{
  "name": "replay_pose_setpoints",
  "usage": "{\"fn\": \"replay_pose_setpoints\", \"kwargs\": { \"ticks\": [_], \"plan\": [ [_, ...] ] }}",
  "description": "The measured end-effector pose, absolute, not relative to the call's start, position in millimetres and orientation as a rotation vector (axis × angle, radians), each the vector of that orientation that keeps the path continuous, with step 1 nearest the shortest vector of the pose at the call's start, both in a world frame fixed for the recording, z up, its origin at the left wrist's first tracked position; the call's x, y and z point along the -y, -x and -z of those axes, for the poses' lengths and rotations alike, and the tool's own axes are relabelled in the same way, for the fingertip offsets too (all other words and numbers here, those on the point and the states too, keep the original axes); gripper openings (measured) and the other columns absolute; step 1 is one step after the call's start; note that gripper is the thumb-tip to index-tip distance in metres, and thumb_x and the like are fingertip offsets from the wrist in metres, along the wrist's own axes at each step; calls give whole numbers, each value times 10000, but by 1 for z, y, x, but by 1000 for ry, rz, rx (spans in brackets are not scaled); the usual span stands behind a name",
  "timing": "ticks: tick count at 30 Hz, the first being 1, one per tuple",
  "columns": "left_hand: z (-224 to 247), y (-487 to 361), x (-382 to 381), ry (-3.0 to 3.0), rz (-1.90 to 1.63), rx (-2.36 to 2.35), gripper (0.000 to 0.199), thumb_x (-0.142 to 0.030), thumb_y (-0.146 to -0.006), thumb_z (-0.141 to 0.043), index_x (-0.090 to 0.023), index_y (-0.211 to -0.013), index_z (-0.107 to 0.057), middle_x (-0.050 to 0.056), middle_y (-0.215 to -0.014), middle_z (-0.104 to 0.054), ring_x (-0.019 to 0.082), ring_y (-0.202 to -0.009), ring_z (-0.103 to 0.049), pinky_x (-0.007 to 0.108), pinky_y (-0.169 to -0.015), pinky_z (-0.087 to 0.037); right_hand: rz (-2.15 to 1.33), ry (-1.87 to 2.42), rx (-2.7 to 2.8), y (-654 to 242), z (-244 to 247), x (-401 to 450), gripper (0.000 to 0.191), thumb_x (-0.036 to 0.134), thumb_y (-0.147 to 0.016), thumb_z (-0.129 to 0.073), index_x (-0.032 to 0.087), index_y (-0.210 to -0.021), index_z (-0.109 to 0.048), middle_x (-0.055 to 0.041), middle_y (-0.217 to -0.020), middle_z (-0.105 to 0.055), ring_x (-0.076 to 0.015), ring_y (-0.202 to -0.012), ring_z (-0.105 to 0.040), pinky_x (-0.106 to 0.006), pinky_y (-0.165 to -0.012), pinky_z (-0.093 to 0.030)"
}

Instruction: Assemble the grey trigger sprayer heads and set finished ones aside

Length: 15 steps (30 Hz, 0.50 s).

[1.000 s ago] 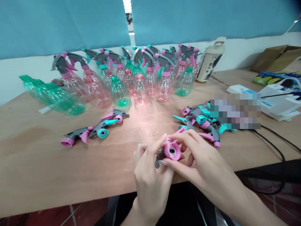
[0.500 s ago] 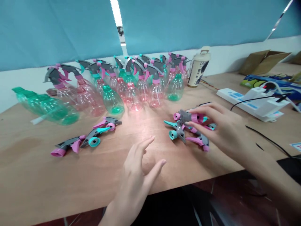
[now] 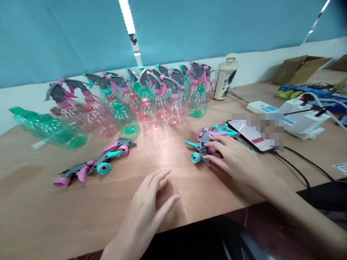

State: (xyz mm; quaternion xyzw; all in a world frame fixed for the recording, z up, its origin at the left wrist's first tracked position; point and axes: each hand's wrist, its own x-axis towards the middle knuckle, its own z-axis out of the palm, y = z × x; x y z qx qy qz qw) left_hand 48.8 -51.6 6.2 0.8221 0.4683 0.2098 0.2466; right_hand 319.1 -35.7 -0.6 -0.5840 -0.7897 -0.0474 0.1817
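Observation:
My left hand [image 3: 148,204] hovers over the table's front part, thumb and fingers apart, with nothing between them. My right hand [image 3: 235,159] lies over a pile of spray heads at right centre, fingers spread on them. In that pile a grey spray head with a teal collar [image 3: 195,157] shows beside the fingertips; others are partly hidden under the hand. Left of centre lie a pink-collared head [image 3: 63,181], a teal-collared head [image 3: 104,167] and another pink one [image 3: 123,148]. Behind stand bottles, among them an open clear pink one [image 3: 152,117] and an open green one [image 3: 126,119].
Several bottles with spray heads [image 3: 176,108] stand at the back. Green bottles [image 3: 65,131] lean together at left. A tumbler [image 3: 225,80], a phone [image 3: 251,135], a white power strip [image 3: 292,117] with cables and a cardboard box [image 3: 298,70] are at right.
My right hand has lowered onto the pile and its fingers have spread; the pink-collared head it held now lies hidden or among the others. The phone has come into view.

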Motion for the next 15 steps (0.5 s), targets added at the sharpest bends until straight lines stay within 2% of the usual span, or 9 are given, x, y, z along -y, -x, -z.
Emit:
{"fn": "replay_pose_setpoints", "kwargs": {
  "ticks": [6,10,15],
  "plan": [
    [-22,-33,45,-2357,-489,-1308,387,-375,-895,-522,-348,-1261,-400,6,-1261,-543,224,-1159,-540,397,-960,-476,179,1667,2265,-310,-5,31,335,444,-875,-520,165,-1031,-622,-149,-1251,-533,-311,-1148,-494,-460,-935,-427],
    [-28,-4,43,-2435,-459,-1353,407,-386,-897,-517,-336,-1283,-398,8,-1264,-543,220,-1150,-547,363,-946,-479,287,1657,2195,-299,-8,23,402,453,-905,-457,150,-1128,-600,-168,-1267,-522,-321,-1217,-438,-469,-985,-386],
    [-33,38,40,-2436,-460,-1454,364,-423,-901,-503,-317,-1243,-437,3,-1231,-568,211,-1131,-560,332,-918,-486,314,1635,2214,-275,-5,11,466,463,-886,-490,112,-1183,-570,-204,-1310,-477,-347,-1233,-418,-491,-988,-380]
  ]
}}
